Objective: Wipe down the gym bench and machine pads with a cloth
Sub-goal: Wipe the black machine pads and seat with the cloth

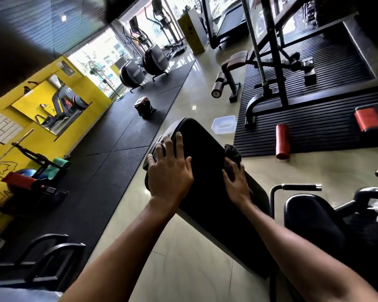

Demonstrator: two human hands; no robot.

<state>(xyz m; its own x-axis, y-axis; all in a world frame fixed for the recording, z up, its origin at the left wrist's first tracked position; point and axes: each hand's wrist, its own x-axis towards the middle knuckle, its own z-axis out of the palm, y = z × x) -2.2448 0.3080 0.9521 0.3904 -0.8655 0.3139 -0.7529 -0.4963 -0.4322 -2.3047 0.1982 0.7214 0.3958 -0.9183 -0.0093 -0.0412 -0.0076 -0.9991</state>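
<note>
Resting on the long black bench pad (205, 171), both hands lie near its far end, one on each side. The left hand (170, 168) lies open with its fingers spread and fairly straight. The palm is on the top surface and the outer fingers reach over the pad's left edge. It holds nothing.

The right hand (236, 182) sits at the pad's right edge on a dark cloth (232, 152). Its fingers are spread and only slightly bent, pressing the cloth against the pad rather than closing into a fist. The thumb is hidden, so I cannot tell whether it pinches the fabric. The cloth is bunched up and mostly sticks out just beyond the fingertips, touching them and draped over the edge of the pad, on the side away from the left hand.

The pad runs from the person out across a pale tiled floor (183, 269). Beyond its far end a clear plastic container (224, 125) stands on the tiles, and a red foam roller (282, 141) shows over a ribbed black mat (314, 131) to the right. Nearer in, just right of the bench, are a second black seat pad (310, 214) and a bent metal handle (301, 187). A yellow wall (42, 138) with a mirror stands far left.
</note>
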